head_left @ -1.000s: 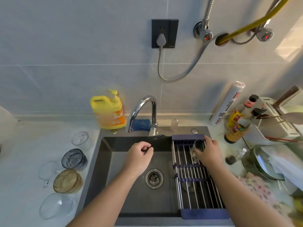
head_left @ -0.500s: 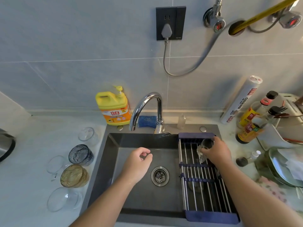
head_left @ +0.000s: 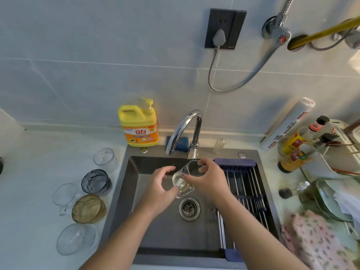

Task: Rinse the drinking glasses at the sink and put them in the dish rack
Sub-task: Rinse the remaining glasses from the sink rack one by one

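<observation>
Gripping glass (head_left: 182, 181): right hand (head_left: 209, 180) clamped round it, tilted over sink (head_left: 155, 230)
Left hand (head_left: 160, 189): cupped at base, hold unclear
Risk: slipping during loose handover, cracking on steel

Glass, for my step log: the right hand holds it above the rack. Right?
Not quite. The head view shows the right hand holding the glass above the open sink, left of the rack.
</observation>
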